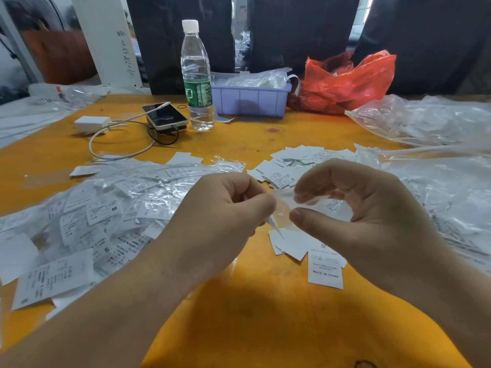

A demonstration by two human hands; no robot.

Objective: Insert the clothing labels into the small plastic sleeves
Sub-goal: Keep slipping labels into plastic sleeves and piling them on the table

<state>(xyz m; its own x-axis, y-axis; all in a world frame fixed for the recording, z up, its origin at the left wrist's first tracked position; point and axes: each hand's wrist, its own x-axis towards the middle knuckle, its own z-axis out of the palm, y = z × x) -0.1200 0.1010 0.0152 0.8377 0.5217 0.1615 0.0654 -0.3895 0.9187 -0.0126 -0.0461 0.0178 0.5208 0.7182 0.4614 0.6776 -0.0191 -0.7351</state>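
Both hands' fingers pinching one clear plastic sleeve [285,208], its label [275,227] mostly hidden behind the left hand [225,208].

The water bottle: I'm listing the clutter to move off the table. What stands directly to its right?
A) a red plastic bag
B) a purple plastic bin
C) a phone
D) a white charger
B: the purple plastic bin sits right beside the water bottle, on its right.
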